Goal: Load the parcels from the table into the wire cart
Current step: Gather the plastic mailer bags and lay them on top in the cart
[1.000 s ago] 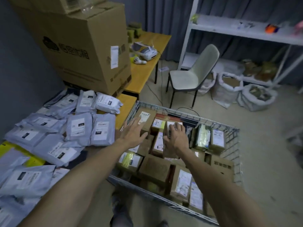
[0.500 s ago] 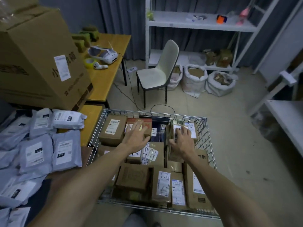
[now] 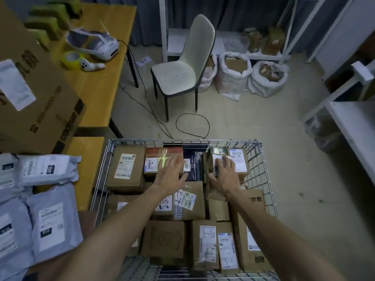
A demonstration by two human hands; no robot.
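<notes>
Settling a small brown box (image 3: 210, 161) into the far right corner of the wire cart (image 3: 182, 141), or so it looks, the person's right hand (image 3: 225, 177) grips it, fingers over its labelled top and thumb against its near side. The box stands tilted among its neighbours. The left hand (image 3: 172, 173) is spread flat, fingers apart and holding nothing, over a red-topped box (image 3: 160, 154) at the cart's far middle. Whether it touches, I cannot tell.

Cardboard boxes pack the cart almost wall to wall, so I'd judge a good share of the loading done. What remains lies on the table (image 3: 87, 159) just left of the cart: a spread of grey mailer bags (image 3: 48, 169), none visibly in the cart. A big carton (image 3: 40, 98) sits left of the cart's far end, and a pale chair (image 3: 182, 67) stands beyond the cart.
</notes>
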